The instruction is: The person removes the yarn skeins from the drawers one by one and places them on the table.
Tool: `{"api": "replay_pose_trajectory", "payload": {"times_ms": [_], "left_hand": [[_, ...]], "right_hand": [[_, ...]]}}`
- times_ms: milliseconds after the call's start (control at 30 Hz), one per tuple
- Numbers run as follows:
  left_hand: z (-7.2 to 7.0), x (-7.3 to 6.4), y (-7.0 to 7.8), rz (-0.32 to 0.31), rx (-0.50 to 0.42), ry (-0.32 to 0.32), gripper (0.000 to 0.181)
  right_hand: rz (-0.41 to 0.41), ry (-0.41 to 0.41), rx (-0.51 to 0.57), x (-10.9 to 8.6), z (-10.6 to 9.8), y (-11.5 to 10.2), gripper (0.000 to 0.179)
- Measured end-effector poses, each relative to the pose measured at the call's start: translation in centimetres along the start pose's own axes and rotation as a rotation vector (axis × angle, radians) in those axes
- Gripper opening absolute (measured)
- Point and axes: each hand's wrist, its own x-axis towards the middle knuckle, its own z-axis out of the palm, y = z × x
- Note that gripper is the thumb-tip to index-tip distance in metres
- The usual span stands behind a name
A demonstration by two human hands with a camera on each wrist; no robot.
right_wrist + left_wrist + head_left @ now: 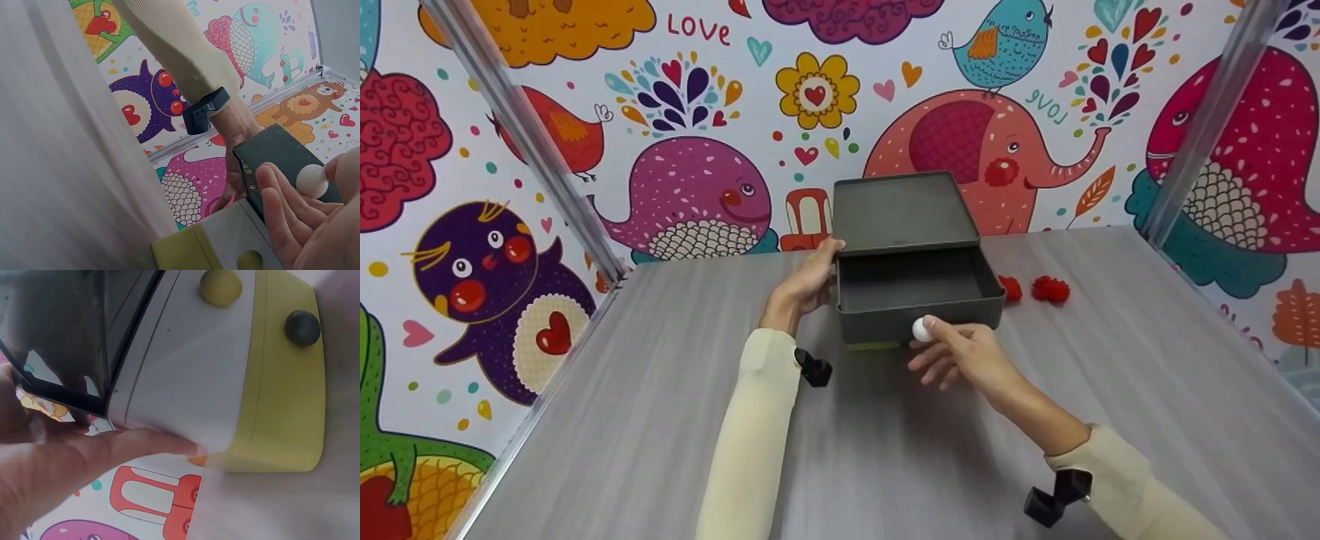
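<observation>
Cream sleeves come nearest, above a grey table where a drawer unit stands with its dark top drawer out. The left hand lies against the unit's side, fairly straight, probably bracing it; some fingertips are hidden. The right hand meets the drawer front, lower fingers loose. Beyond sit red fuzzy balls. Smallest, the white knob is thumb-pinched, apparently for control of the drawer.
</observation>
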Motion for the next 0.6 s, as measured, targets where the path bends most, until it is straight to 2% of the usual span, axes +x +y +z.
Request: {"api": "replay_pose_trajectory", "payload": {"times_ms": [367, 600], "left_hand": [[0.0, 0.1, 0.0, 0.010, -0.027, 0.006, 0.020], [0.1, 0.3, -0.3, 0.011, 0.006, 0.011, 0.023]], "right_hand": [[0.018, 0.043, 0.019, 1.5, 0.3, -0.1, 0.056], [0.046, 0.062, 0.041, 2.4, 0.0, 0.0, 0.059]]}}
